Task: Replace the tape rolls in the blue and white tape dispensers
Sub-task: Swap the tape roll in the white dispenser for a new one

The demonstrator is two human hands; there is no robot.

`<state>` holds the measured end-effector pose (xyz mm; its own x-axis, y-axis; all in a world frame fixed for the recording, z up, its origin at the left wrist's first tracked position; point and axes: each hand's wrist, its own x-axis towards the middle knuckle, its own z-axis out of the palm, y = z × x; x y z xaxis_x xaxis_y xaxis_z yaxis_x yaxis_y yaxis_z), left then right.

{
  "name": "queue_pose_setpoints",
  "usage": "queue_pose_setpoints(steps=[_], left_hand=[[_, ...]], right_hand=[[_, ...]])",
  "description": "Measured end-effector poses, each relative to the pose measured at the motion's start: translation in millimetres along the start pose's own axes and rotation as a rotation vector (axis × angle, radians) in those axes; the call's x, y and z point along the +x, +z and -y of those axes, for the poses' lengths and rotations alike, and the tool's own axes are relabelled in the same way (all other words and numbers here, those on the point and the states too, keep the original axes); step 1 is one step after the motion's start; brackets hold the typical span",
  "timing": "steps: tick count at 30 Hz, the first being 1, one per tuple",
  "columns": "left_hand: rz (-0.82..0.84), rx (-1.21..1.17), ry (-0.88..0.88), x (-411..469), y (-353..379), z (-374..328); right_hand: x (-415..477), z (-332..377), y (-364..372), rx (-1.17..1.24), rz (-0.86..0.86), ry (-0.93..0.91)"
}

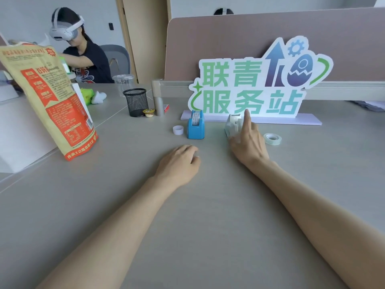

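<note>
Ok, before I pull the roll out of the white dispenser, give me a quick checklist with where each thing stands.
1. Right hand at the white dispenser: ok, fingers against it.
2. Firm grip on it: cannot tell, the hand hides the contact.
3. Left hand free to help: ok, resting curled on the desk, holding nothing visible.
4. Clear tape roll within reach: ok, lying flat just right of the right hand.
5. Blue dispenser loaded: ok, a roll sits in it.
6. Small white ring left of it: cannot tell whether it is an empty core.

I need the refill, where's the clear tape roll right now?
The clear tape roll lies flat on the desk, right of the right hand and white dispenser.
</note>
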<state>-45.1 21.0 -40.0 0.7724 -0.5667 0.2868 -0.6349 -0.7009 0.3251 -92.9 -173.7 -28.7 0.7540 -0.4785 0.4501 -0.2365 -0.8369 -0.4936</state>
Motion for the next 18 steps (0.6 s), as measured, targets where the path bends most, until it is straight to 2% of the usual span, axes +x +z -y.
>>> queue_pose_setpoints(steps=[8, 13, 18], left_hand=[[0.059, -0.015, -0.007, 0, -4, -2], [0.065, -0.482, -0.082, -1, -4, -18], [0.152, -0.612, 0.078, -5, 1, -28]], right_hand=[[-48, -8, -39, 0.114, 0.076, -0.087], [-81, -13, -63, 0.182, 0.138, -0.154], [-82, -15, -62, 0.222, 0.185, -0.169]])
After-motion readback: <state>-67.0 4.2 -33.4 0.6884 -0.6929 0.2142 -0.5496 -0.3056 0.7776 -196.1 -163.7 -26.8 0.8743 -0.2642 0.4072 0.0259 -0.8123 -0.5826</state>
